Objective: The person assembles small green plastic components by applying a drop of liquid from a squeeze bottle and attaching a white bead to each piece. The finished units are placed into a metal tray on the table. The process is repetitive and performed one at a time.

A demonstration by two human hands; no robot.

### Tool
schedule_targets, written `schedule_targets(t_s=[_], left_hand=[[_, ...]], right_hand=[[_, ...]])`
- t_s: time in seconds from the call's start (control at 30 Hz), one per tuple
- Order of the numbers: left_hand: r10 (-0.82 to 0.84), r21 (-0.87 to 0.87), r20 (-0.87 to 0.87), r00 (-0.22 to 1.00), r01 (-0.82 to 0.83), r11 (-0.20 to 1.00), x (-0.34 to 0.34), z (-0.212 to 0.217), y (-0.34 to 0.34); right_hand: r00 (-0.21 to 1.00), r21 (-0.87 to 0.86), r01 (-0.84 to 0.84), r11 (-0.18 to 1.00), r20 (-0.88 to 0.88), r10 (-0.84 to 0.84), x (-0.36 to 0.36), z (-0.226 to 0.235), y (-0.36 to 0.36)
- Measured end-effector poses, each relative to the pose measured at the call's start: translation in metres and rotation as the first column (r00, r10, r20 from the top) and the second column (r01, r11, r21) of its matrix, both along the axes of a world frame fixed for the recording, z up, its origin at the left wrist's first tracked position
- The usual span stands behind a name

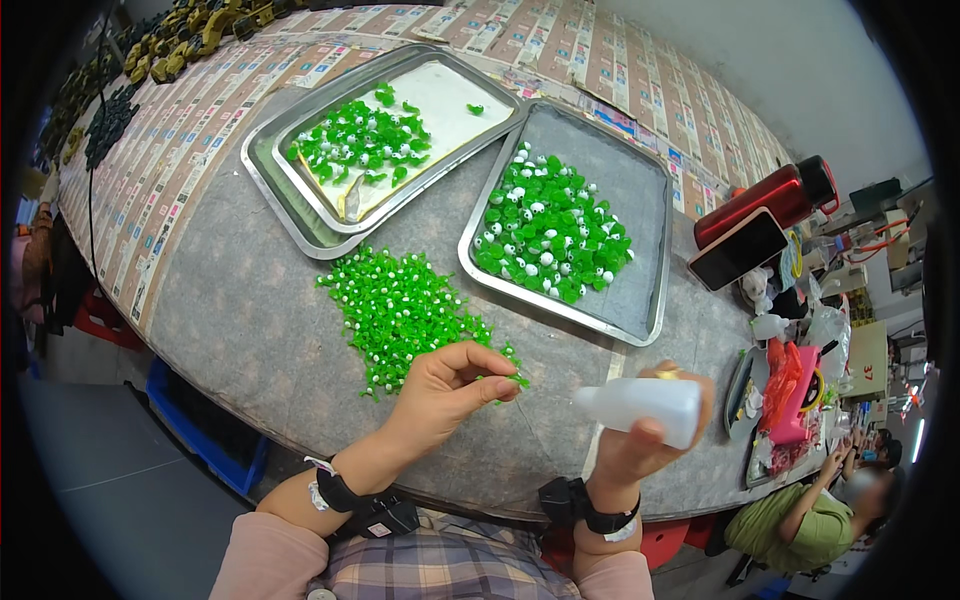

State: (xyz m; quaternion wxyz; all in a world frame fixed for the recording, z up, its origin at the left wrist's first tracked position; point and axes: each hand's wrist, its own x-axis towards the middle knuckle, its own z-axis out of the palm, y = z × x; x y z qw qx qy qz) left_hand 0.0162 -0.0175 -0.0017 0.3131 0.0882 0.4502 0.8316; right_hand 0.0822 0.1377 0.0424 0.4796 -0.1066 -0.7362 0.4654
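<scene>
My left hand (447, 390) pinches a small green plastic piece (519, 379) between thumb and fingertips, at the near end of a loose pile of green pieces with white dots (400, 315). Wrapped around a translucent white squeeze bottle (645, 408), my right hand (650, 450) keeps it tilted, its narrow tip toward the left hand. Tip and green piece are apart. Behind the hands, a metal tray (648, 180) holds a heap of green pieces with white balls (555, 230). To its left, stacked metal trays (262, 165) carry more such pieces (365, 140) on a white sheet.
At the right stand a red bottle (765, 203) and a phone (738, 248) leaning on it. Nearer are a pink container (795, 392) and red plastic bag (783, 380). Yellow and dark parts (200, 40) lie far left. A person in green (800, 525) sits at the right.
</scene>
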Motion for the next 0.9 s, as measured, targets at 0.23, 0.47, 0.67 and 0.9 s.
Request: schedule_targets(t_s=[0.23,0.47,0.67,0.9], left_hand=[[0.038,-0.027,0.057,0.998,-0.036,0.999,0.0,0.003,0.001],[0.046,-0.031,0.081,0.996,-0.043,0.999,0.0,0.004,0.004],[0.028,-0.023,0.1,0.995,-0.026,0.999,0.001,0.003,0.003],[0.029,-0.001,0.107,0.994,-0.029,1.0,-0.001,0.003,-0.001]], right_hand=[[0.978,-0.164,0.023,0.986,0.207,0.011,0.011,0.016,0.064],[0.89,-0.321,0.018,0.947,0.437,0.131,0.046,-0.041,0.135],[0.813,0.438,0.3,0.848,0.348,-0.467,0.053,-0.025,0.126],[0.804,0.406,-0.402,0.821,0.586,0.104,-0.036,0.012,0.079]])
